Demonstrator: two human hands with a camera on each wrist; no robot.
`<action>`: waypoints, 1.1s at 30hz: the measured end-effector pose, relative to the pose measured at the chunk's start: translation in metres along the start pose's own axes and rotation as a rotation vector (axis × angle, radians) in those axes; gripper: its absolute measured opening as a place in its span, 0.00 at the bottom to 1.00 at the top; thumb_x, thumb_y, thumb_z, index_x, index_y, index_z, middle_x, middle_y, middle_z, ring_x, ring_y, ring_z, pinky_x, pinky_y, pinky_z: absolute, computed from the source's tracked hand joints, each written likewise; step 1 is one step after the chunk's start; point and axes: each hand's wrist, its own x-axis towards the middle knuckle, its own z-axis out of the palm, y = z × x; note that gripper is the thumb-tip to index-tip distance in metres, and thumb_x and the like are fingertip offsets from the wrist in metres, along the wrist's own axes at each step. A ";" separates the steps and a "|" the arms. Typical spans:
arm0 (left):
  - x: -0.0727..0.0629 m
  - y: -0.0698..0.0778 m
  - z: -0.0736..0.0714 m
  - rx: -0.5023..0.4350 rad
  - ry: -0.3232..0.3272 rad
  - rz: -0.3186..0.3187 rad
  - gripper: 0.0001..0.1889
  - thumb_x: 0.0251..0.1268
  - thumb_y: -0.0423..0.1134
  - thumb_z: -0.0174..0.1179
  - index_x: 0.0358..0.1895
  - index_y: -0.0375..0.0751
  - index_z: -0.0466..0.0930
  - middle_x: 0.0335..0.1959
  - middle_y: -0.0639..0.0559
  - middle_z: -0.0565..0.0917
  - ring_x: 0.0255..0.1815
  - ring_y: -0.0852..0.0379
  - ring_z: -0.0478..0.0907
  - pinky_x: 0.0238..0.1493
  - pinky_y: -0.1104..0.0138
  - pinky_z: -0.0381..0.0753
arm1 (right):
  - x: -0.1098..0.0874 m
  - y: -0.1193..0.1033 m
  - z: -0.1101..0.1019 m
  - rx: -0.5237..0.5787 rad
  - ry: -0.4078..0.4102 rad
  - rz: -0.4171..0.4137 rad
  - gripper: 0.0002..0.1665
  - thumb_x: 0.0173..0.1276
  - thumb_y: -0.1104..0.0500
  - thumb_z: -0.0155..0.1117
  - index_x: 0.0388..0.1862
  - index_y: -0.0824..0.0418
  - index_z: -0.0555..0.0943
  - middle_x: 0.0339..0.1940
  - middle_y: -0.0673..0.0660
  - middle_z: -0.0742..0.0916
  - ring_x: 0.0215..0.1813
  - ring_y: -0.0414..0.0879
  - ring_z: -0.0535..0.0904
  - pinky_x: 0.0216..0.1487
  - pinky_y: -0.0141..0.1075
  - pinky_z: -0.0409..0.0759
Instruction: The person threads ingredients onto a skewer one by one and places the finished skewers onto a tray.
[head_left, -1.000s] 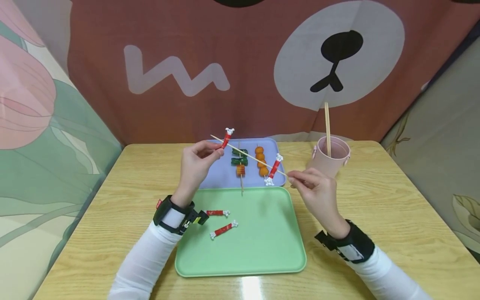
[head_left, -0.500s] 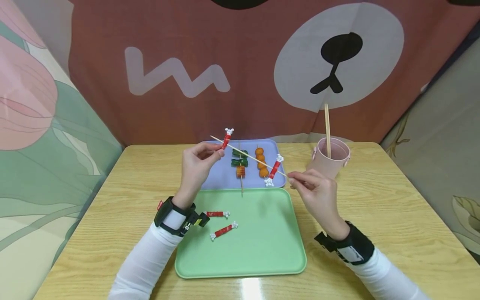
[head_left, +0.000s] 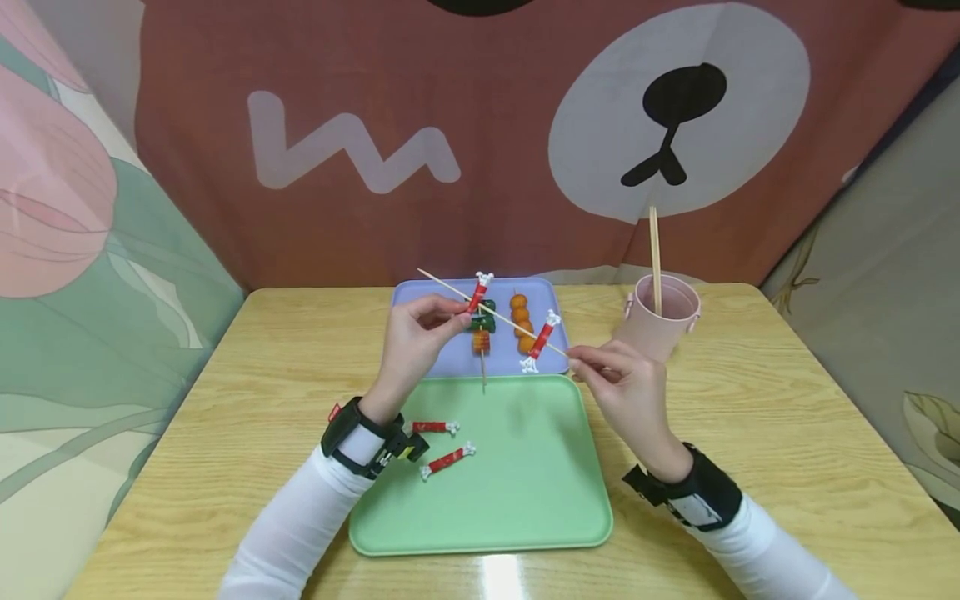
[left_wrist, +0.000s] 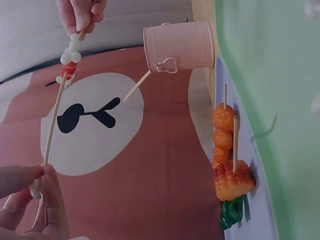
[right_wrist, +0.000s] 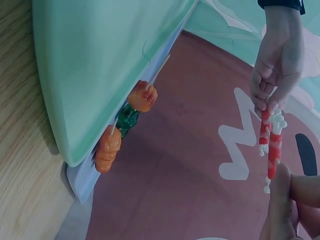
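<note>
My right hand (head_left: 626,383) pinches the lower right end of a thin wooden skewer (head_left: 506,319) held slanting above the trays. Close to those fingers, a red toy piece with white bone-shaped ends (head_left: 542,340) is threaded on it. Farther up, my left hand (head_left: 420,346) pinches a second red bone-ended piece (head_left: 478,295), with the skewer running through it and its bare tip jutting out to the upper left. In the right wrist view both pieces, the nearer one (right_wrist: 274,147) in front, line up along the skewer. Two similar red pieces (head_left: 447,459) lie on the green tray (head_left: 525,508).
Behind the green tray is a lilac tray (head_left: 442,360) bearing a skewer of orange balls (head_left: 519,312) and a skewer of green pieces with a corn chunk (head_left: 482,342). A pink bucket (head_left: 652,325) holding wooden skewers (head_left: 656,258) stands at the back right.
My left hand has slid its red piece down the skewer to the right, so more bare tip shows beyond it. The right hand has shifted slightly left.
</note>
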 end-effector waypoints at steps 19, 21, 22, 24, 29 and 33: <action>-0.015 0.029 0.017 0.054 -0.112 -0.077 0.07 0.55 0.26 0.65 0.37 0.26 0.84 0.36 0.35 0.86 0.33 0.43 0.84 0.37 0.71 0.83 | -0.001 -0.016 0.006 0.047 -0.020 0.071 0.08 0.52 0.70 0.72 0.33 0.66 0.87 0.25 0.56 0.86 0.25 0.43 0.84 0.29 0.25 0.81; -0.017 0.033 0.018 0.050 -0.129 -0.082 0.07 0.55 0.26 0.65 0.36 0.25 0.83 0.36 0.35 0.86 0.34 0.39 0.84 0.37 0.70 0.83 | -0.001 -0.015 0.006 0.051 -0.025 0.081 0.07 0.52 0.70 0.72 0.33 0.66 0.88 0.25 0.56 0.85 0.26 0.43 0.83 0.29 0.25 0.81; -0.017 0.034 0.019 0.052 -0.134 -0.084 0.06 0.55 0.25 0.65 0.36 0.25 0.83 0.36 0.34 0.86 0.35 0.38 0.83 0.37 0.70 0.83 | -0.001 -0.016 0.006 0.048 -0.027 0.086 0.07 0.52 0.70 0.72 0.33 0.66 0.88 0.24 0.56 0.85 0.25 0.43 0.83 0.29 0.25 0.81; -0.018 0.035 0.019 0.061 -0.133 -0.084 0.06 0.55 0.26 0.65 0.36 0.26 0.83 0.36 0.35 0.86 0.35 0.38 0.84 0.37 0.71 0.82 | -0.001 -0.019 0.007 0.032 -0.028 0.098 0.07 0.52 0.72 0.71 0.32 0.68 0.87 0.24 0.57 0.85 0.25 0.45 0.83 0.29 0.24 0.81; -0.019 0.034 0.020 0.062 -0.129 -0.086 0.06 0.55 0.26 0.65 0.35 0.26 0.83 0.36 0.36 0.86 0.35 0.42 0.84 0.38 0.71 0.82 | 0.001 -0.029 0.006 0.010 -0.031 0.100 0.07 0.51 0.75 0.70 0.31 0.72 0.86 0.23 0.61 0.84 0.24 0.50 0.83 0.29 0.24 0.81; -0.020 0.034 0.020 0.063 -0.130 -0.092 0.06 0.55 0.26 0.65 0.35 0.26 0.83 0.37 0.36 0.86 0.35 0.46 0.84 0.39 0.70 0.83 | 0.000 -0.022 0.006 0.018 -0.044 0.101 0.07 0.52 0.72 0.71 0.32 0.68 0.87 0.24 0.57 0.85 0.25 0.47 0.83 0.29 0.24 0.81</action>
